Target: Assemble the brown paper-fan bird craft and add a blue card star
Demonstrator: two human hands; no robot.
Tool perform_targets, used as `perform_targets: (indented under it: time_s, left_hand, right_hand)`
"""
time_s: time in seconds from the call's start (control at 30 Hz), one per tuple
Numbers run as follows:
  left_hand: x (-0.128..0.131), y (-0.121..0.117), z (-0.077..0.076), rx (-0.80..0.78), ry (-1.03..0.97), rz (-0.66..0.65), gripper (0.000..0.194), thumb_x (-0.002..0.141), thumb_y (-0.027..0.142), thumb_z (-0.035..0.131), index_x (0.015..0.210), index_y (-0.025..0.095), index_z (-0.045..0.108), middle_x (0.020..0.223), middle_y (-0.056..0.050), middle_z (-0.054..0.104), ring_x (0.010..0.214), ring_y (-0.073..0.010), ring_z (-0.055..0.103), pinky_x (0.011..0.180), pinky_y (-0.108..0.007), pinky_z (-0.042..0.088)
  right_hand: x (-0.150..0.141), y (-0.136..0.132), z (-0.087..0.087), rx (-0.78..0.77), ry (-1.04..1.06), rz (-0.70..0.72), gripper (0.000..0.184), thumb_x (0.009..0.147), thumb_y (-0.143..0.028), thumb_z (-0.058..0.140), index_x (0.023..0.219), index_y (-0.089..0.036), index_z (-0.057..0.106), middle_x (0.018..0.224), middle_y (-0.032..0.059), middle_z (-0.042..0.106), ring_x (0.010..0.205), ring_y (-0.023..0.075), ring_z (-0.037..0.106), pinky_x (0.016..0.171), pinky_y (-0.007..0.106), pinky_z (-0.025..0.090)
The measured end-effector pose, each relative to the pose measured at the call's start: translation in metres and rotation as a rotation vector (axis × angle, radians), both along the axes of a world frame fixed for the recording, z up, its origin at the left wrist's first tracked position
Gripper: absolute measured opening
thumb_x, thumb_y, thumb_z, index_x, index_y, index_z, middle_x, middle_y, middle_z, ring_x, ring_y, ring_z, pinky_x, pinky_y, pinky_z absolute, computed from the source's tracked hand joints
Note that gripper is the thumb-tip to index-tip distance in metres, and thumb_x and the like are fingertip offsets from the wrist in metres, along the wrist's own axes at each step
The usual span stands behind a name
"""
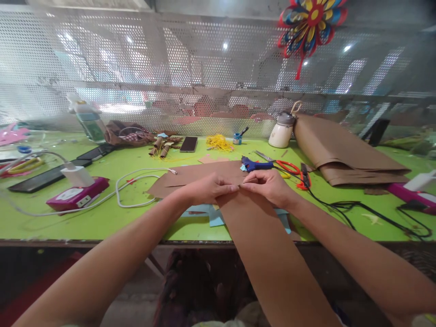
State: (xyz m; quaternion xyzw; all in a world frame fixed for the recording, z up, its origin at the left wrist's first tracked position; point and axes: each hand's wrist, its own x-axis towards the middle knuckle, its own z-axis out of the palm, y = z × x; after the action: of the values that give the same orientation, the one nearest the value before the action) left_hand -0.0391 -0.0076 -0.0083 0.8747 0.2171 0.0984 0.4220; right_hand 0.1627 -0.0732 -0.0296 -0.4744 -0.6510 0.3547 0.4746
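Observation:
A long strip of brown paper (262,240) runs from the table edge down towards my lap. My left hand (213,187) pinches its far left corner between thumb and fingers. At the same far end, my right hand (265,185) pinches the edge close to the left fingertips. Under and beyond my hands lie more brown paper sheets (190,177), with light blue paper pieces (200,215) showing beneath them. A blue glue gun (257,164) rests just past my right hand.
Orange-handled scissors (289,167), pliers (305,177) and black cables (354,208) lie to the right, before a folded brown paper stack (347,150). A white cable (117,193) and purple power strip (78,195) are left. A phone (188,144), yellow string (218,143) and white jug (281,134) stand farther back.

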Motion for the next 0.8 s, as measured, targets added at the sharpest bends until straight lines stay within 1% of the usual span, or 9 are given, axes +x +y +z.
perform_targets:
  time_s: [0.17, 0.33, 0.43, 0.6, 0.67, 0.8]
  left_hand:
    - [0.006, -0.001, -0.002, 0.182, -0.016, 0.035, 0.042, 0.086, 0.048, 0.041, 0.061, 0.015, 0.046, 0.056, 0.004, 0.03, 0.052, -0.0074, 0.028, 0.047, -0.02, 0.022]
    - [0.01, -0.004, -0.003, 0.42, -0.065, 0.081, 0.038, 0.085, 0.037, 0.043, 0.055, 0.014, 0.044, 0.053, 0.004, 0.032, 0.051, -0.0064, 0.027, 0.048, -0.02, 0.02]
    - [0.011, -0.003, -0.005, 0.49, -0.069, 0.093, 0.036, 0.085, 0.034, 0.042, 0.056, 0.014, 0.046, 0.051, 0.005, 0.032, 0.049, -0.0063, 0.026, 0.047, -0.021, 0.019]
    - [0.011, -0.001, -0.006, 0.492, -0.073, 0.108, 0.038, 0.086, 0.035, 0.042, 0.054, 0.014, 0.044, 0.05, 0.005, 0.034, 0.048, -0.006, 0.028, 0.047, -0.02, 0.02]
    - [0.012, -0.001, -0.007, 0.446, -0.078, 0.097, 0.039, 0.086, 0.035, 0.041, 0.054, 0.014, 0.045, 0.049, 0.004, 0.038, 0.047, -0.006, 0.031, 0.047, -0.019, 0.023]
    - [0.013, -0.004, -0.007, 0.292, -0.067, 0.091, 0.043, 0.088, 0.039, 0.038, 0.054, 0.014, 0.047, 0.045, 0.003, 0.047, 0.043, -0.0061, 0.038, 0.046, -0.018, 0.027]
  right_hand:
    - [0.001, 0.001, 0.0, -0.014, 0.068, -0.025, 0.026, 0.064, -0.038, 0.075, 0.07, -0.014, 0.067, 0.06, -0.0004, 0.06, 0.055, 0.01, 0.048, 0.051, 0.023, 0.036]
    - [0.005, 0.005, -0.002, -0.014, 0.083, -0.108, 0.028, 0.064, -0.041, 0.075, 0.071, -0.015, 0.071, 0.069, 0.0033, 0.067, 0.062, 0.0137, 0.055, 0.06, 0.027, 0.043]
    - [0.006, 0.007, -0.002, -0.012, 0.079, -0.128, 0.029, 0.063, -0.043, 0.074, 0.071, -0.015, 0.073, 0.07, 0.0041, 0.069, 0.063, 0.015, 0.056, 0.062, 0.029, 0.044]
    - [0.007, 0.01, -0.003, -0.013, 0.105, -0.12, 0.026, 0.063, -0.041, 0.074, 0.073, -0.016, 0.074, 0.068, 0.0027, 0.068, 0.062, 0.0139, 0.056, 0.062, 0.028, 0.044]
    - [0.006, 0.011, -0.004, -0.036, 0.141, -0.102, 0.026, 0.063, -0.04, 0.074, 0.074, -0.016, 0.073, 0.07, 0.0025, 0.068, 0.063, 0.0136, 0.056, 0.063, 0.028, 0.044]
    - [0.002, 0.008, -0.002, -0.108, 0.224, -0.019, 0.026, 0.06, -0.038, 0.077, 0.073, -0.016, 0.071, 0.07, 0.0015, 0.068, 0.063, 0.0123, 0.057, 0.061, 0.026, 0.044]
